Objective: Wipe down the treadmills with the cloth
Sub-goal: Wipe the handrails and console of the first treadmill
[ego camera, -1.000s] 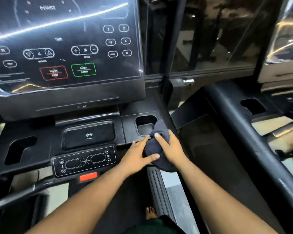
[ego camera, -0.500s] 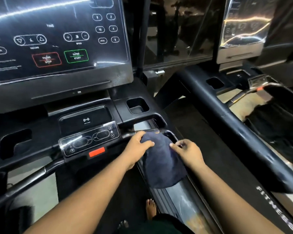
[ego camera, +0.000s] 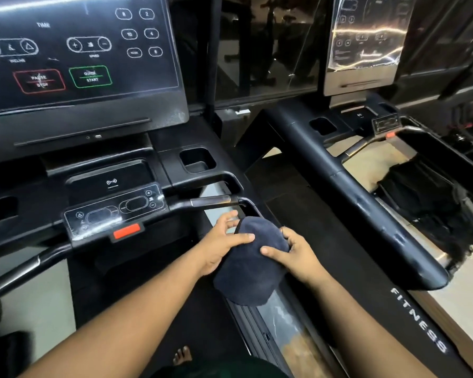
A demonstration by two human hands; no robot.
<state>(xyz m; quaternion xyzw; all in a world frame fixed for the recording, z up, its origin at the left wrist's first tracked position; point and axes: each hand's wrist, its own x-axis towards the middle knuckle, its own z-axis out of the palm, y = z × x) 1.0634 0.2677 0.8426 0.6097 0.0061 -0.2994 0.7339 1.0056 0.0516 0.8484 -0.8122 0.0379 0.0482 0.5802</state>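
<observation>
A dark blue cloth (ego camera: 250,271) is draped over the right side handrail of the near treadmill (ego camera: 99,148), just behind the bend of the front handlebar. My left hand (ego camera: 221,244) holds the cloth's left side, thumb laid across its top, fingers spread toward the bar. My right hand (ego camera: 295,255) grips the cloth's right side, with its thumb on top and its fingers curled round the edge. The lower end of the cloth hangs over the rail. A second treadmill (ego camera: 366,64) stands to the right.
The near console has a touch panel, a small control pad with a red stop key (ego camera: 126,231) and a cup holder (ego camera: 197,159). The second treadmill's long black handrail (ego camera: 366,214) runs diagonally at the right. A bare foot (ego camera: 183,355) shows on the belt below.
The cloth and both hands have slid back from the cup holder onto the right handrail. The view has swung right, bringing the second treadmill's console into sight.
</observation>
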